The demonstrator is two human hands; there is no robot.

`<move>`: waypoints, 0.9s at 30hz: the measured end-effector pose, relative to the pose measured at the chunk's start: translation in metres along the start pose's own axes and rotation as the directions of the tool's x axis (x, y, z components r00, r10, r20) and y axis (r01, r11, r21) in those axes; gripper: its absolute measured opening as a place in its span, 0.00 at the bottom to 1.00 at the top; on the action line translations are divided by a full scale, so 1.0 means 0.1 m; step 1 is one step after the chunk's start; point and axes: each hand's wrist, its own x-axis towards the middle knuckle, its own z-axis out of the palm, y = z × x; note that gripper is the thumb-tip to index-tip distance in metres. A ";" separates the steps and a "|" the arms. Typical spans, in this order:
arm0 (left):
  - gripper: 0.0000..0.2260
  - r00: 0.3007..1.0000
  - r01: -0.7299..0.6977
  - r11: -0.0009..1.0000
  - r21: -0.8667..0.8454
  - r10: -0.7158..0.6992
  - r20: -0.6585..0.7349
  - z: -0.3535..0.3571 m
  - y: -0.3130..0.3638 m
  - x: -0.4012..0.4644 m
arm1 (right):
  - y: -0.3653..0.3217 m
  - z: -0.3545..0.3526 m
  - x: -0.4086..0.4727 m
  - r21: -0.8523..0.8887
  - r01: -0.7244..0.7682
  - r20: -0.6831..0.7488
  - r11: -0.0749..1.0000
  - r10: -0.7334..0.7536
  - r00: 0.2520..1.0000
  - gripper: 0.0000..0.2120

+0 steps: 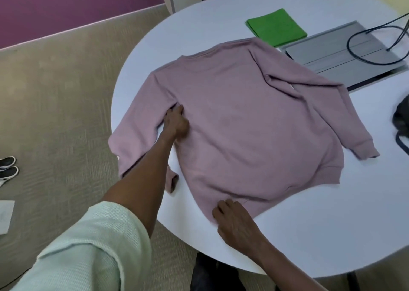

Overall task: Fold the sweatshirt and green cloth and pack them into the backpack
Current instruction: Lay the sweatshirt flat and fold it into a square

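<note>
A dusty pink sweatshirt (239, 122) lies spread flat on the white round table (332, 224), neck toward the far side, both sleeves angled down. My left hand (177, 122) pinches the fabric at the left armpit, where sleeve meets body. My right hand (232, 219) grips the near hem corner of the sweatshirt. The left sleeve hangs partly over the table's edge. A green cloth (276, 27) lies folded in a square beyond the sweatshirt. A dark backpack (401, 122) shows only partly at the right edge.
A grey panel (345, 58) set in the table carries black cables (376, 36) at the far right. Beige carpet (55, 113) lies left of the table, with a pair of shoes (7, 167) and a white paper (5, 215) on it.
</note>
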 end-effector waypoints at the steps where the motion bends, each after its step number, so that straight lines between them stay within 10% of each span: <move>1: 0.37 1.000 -0.018 1.000 -0.007 0.018 -0.005 -0.01 0.00 0.03 | 0.01 0.00 -0.01 -0.009 -0.002 0.007 1.000 0.002 1.000 0.10; 13: 0.19 0.886 -0.019 0.954 -0.301 -0.123 -0.447 -0.19 -0.16 0.11 | -0.05 -0.05 -0.11 0.070 -0.023 -0.090 0.997 0.029 0.996 0.15; 19: 0.23 0.966 -0.105 0.994 -0.022 0.097 -0.241 -0.15 -0.50 0.19 | -0.08 0.05 -0.27 -0.126 0.149 -0.035 0.981 -0.154 0.987 0.13; 27: 0.23 0.950 -0.075 0.912 -0.403 -0.058 -0.308 -0.02 -0.52 0.02 | -0.27 0.03 -0.19 -0.088 -0.065 0.043 0.994 0.069 0.997 0.12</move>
